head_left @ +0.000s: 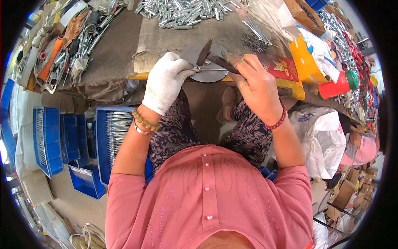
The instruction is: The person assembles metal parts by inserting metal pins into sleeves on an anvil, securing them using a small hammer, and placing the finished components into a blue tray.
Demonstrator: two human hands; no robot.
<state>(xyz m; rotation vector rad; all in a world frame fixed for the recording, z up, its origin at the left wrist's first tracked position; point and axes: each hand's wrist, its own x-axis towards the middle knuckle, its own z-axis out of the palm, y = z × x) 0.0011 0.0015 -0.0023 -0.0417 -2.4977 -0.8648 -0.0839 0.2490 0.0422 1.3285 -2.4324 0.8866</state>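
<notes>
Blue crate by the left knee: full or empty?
Full. The blue crate is packed with long metal rods, lying side by side up to its rim.

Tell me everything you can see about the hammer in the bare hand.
The hammer has a small dark, rusty-looking metal head on a worn brown handle, seemingly wood. The bare right hand grips the handle, holding it tilted, head up and to the left, above a round grey metal disc at the workbench edge. Below it, the gloved left hand holds a thin metal rod on the disc. Whether the head touches anything is unclear.
</notes>
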